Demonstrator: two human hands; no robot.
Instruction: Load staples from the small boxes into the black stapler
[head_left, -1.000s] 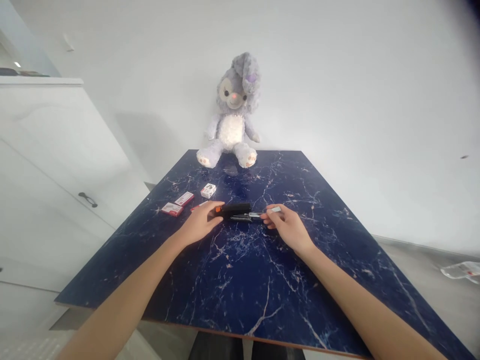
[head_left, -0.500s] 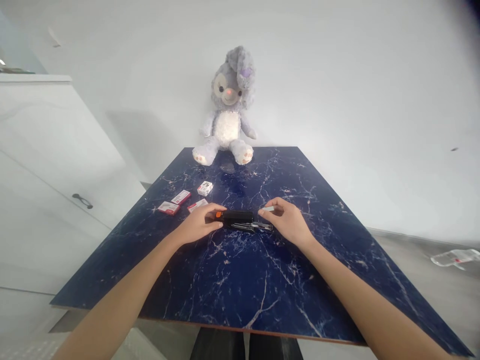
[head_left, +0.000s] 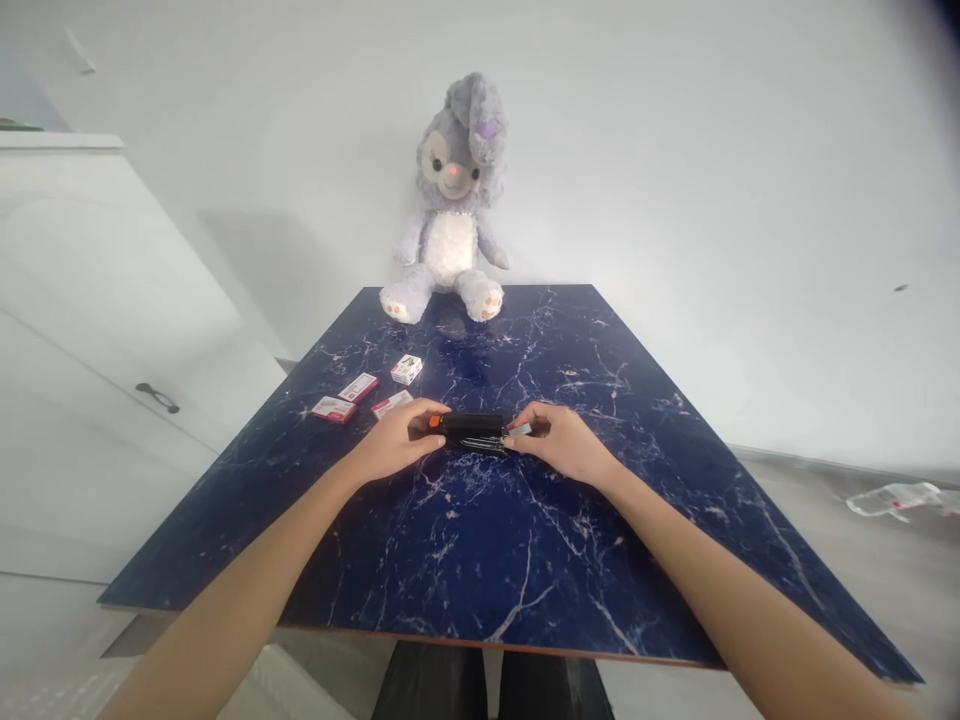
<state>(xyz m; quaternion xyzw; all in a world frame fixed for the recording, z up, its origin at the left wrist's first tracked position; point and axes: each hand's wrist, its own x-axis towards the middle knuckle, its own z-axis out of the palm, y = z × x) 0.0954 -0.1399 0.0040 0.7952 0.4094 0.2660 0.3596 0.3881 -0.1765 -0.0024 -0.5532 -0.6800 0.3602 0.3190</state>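
A black stapler with an orange end lies sideways on the blue marbled table, opened so that its metal channel shows along the near side. My left hand grips its orange end between thumb and fingers. At the other end, my right hand pinches a small silver-grey strip of staples. The tip of that strip is at the stapler's right end; my fingers hide whether it touches. Just beyond my left hand lies a red and white small box, partly covered by the hand.
Two more red and white boxes lie to the left, and a white box stands behind them. A grey plush rabbit sits at the table's far edge against the wall. A white cabinet flanks the left side.
My right hand has moved left, bringing the staple strip up to the stapler's right end and covering part of the metal channel. My left hand keeps its grip.
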